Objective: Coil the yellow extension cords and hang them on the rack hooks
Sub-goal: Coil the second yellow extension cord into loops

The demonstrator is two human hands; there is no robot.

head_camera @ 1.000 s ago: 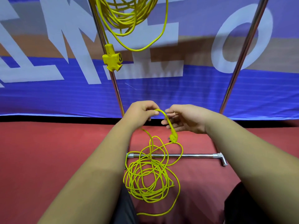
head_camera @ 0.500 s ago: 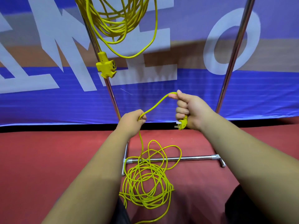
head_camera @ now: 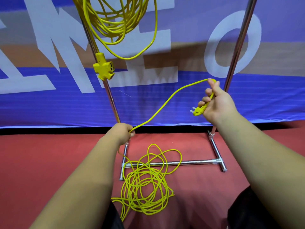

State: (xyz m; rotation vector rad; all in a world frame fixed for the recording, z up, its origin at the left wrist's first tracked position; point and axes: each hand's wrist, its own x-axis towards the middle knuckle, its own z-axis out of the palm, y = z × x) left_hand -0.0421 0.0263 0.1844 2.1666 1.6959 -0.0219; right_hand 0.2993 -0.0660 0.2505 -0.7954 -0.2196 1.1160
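Right hand [head_camera: 217,103] with cord [head_camera: 165,105] and plug [head_camera: 198,111] now farther right, below white "O" [head_camera: 210,52].

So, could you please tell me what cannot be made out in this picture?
Head view, top edge: cuts off the top of the hung coil, so its support is unseen.
Head view: the left hand's back mostly hides its fingers on the cord.
Head view: floor pile too tangled to trace single loops.

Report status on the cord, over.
Right hand grips the plug, left hand grips the cord lower down. Rest tangled on the floor across the rack bar. One coil already hung.
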